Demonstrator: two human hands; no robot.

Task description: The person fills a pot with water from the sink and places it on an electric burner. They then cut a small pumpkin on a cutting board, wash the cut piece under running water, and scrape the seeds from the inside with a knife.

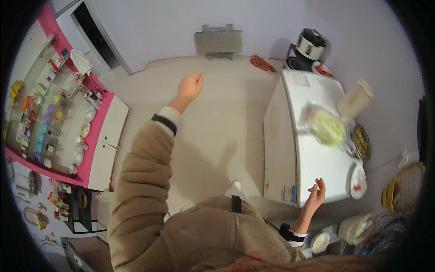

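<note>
Over the tiled floor (210,119), my left hand (191,87) is stretched forward with its fingers curled in; nothing shows in it. My right hand (317,193) is beside the near end of a white chest freezer (319,166), fingers apart and holding nothing. Whether it touches the freezer edge is unclear. On the lid lies a pale green leafy vegetable in clear plastic (327,127). Behind it stands a beige jug (355,98). A metal dish of food (362,142) and a white plate (358,185) with something red sit along the wall side.
A rice cooker (311,44) stands beyond the freezer. A folded table (218,42) leans on the far wall, near a reddish cord bundle (262,64). Pink-edged shelving (98,132) with dishes runs along the left. A wicker basket (390,193) hangs at right.
</note>
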